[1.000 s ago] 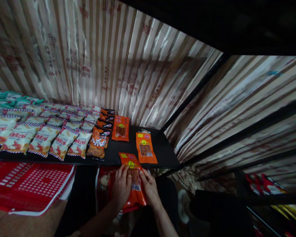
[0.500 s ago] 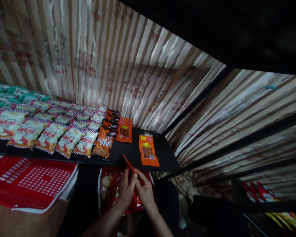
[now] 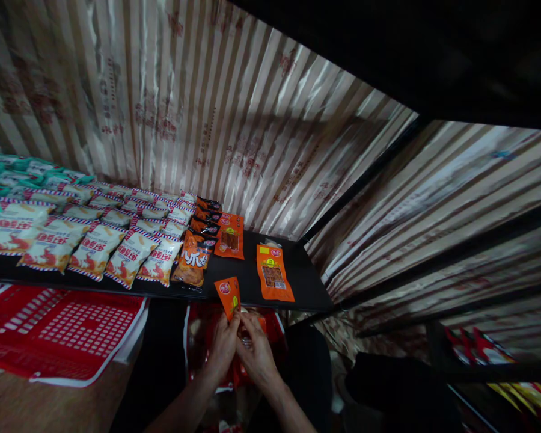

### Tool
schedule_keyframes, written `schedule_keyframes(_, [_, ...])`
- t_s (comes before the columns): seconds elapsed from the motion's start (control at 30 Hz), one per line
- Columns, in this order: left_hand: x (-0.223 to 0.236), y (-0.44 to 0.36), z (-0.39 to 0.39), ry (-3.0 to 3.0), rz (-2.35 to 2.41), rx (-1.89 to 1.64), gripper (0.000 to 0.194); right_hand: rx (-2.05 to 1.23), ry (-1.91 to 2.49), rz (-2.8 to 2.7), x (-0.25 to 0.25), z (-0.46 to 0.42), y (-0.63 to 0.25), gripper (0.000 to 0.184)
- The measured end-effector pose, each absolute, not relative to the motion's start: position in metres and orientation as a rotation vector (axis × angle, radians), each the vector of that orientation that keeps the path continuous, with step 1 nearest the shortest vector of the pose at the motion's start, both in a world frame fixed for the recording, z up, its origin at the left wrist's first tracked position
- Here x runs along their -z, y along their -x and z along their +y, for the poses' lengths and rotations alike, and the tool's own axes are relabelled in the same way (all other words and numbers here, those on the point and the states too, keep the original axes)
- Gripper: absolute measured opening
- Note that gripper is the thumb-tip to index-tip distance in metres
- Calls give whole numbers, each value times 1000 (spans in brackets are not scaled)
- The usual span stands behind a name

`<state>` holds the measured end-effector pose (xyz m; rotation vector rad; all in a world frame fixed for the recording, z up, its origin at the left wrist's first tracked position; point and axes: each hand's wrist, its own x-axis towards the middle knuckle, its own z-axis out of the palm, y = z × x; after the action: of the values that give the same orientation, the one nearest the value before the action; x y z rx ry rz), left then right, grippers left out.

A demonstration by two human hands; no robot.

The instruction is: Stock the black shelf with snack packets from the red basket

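Observation:
An orange snack packet point(image 3: 228, 293) stands up from between my hands, its printed face partly turned toward me and its lower part hidden by my fingers. My left hand point(image 3: 223, 346) is closed on its lower left side. My right hand point(image 3: 256, 349) is closed around it from the right, the fingers meeting those of the left. Both hands are just in front of the black shelf point(image 3: 234, 273), above a red basket point(image 3: 279, 328) holding more packets. One flat orange packet point(image 3: 275, 273) lies on the shelf at the right; another orange packet point(image 3: 229, 236) lies farther back.
Rows of white snack bags point(image 3: 130, 255) and teal bags point(image 3: 9, 174) fill the shelf's left side, beside orange-and-black bags point(image 3: 192, 258). An upturned red basket point(image 3: 85, 328) sits below left. A dark slanting post point(image 3: 365, 177) rises at the right, near a striped sheet point(image 3: 171, 90).
The packet in my hands has turned from nearly edge-on to showing its orange printed face. My hands have shifted slightly, and the view has moved a little.

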<state>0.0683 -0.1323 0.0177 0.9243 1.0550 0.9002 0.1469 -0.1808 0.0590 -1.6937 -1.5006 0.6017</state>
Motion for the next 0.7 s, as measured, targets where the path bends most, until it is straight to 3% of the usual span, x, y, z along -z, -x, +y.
schedule_keyframes(0.27, [-13,-63,-116,-814,1090,-906,33,-580,1778,-1271,-40,-176,-170,32])
schedule_keyframes(0.43, [-24,-66,-111,-591,958,-934,47,-403,1934,-1087,-26,-171,-192,43])
schedule_keyframes(0.7, [-31,-72,-94,-497,879,-951,54,-710,1774,-1151,-22,-170,-198,37])
